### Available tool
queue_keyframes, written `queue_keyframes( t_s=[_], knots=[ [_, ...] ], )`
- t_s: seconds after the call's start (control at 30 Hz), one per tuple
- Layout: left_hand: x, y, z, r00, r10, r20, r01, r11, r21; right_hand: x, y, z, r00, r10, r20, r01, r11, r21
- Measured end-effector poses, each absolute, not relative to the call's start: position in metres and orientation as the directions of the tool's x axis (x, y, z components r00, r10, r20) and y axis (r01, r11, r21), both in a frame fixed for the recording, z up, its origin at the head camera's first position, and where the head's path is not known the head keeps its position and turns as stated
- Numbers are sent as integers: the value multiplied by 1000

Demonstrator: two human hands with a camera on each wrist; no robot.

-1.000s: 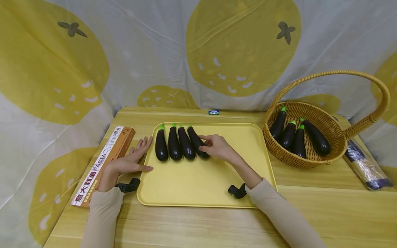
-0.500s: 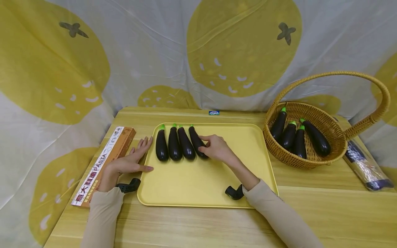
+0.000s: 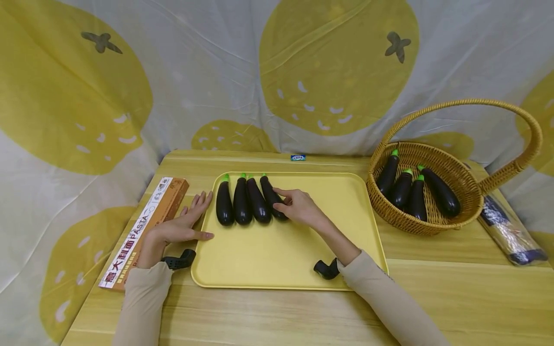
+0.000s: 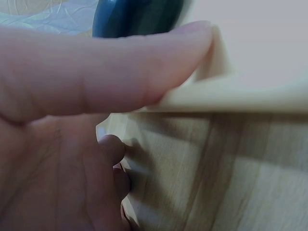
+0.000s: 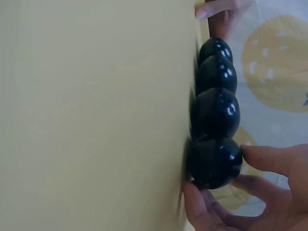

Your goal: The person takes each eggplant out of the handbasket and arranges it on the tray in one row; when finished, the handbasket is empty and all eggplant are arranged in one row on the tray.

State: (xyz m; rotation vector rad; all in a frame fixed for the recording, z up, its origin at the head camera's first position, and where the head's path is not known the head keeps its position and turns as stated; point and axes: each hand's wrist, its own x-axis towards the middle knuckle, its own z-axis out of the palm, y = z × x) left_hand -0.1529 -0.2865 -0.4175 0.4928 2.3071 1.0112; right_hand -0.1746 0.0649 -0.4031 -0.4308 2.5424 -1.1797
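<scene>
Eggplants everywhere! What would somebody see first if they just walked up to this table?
Probably the row of four shiny eggplants lying side by side on the yellow tray, with the right hand gripping the rightmost one. Next, the wicker basket at the table's right, holding four more eggplants.

Both arms wear long, close-fitting beige sleeves that run from the bottom edge of the head view up to the wrists. The left sleeve (image 3: 144, 298) rises at lower left and shows soft folds near its cuff; the right sleeve (image 3: 389, 302) enters from lower right, smooth along its length. Each wrist carries a small black device: the left mount (image 3: 178, 261) at lower left of centre has a ribbed or perforated face, and the right mount (image 3: 326, 269) just below centre is a glossy, curved piece. The left hand (image 3: 182, 226) and right hand (image 3: 298, 207) are bare, with no rings or gloves visible.
</scene>
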Motion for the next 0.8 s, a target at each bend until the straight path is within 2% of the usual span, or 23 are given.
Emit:
queue_keyframes(
  t_s=[0.33,0.53,0.8],
  knots=[
    [-152,-286,-418,-773,535,-341,107,640,761,-174,65,-405,-912,-380,-156,-120,609,-784],
    [-152,-286,-418,-773,537,-338,108,636,764,-175,73,-402,-894,-418,-161,-136,596,-791],
    [-151,-286,-418,-773,537,-337,108,635,765,-171,122,-380,-883,-461,-92,-204,553,-808]
  ],
)
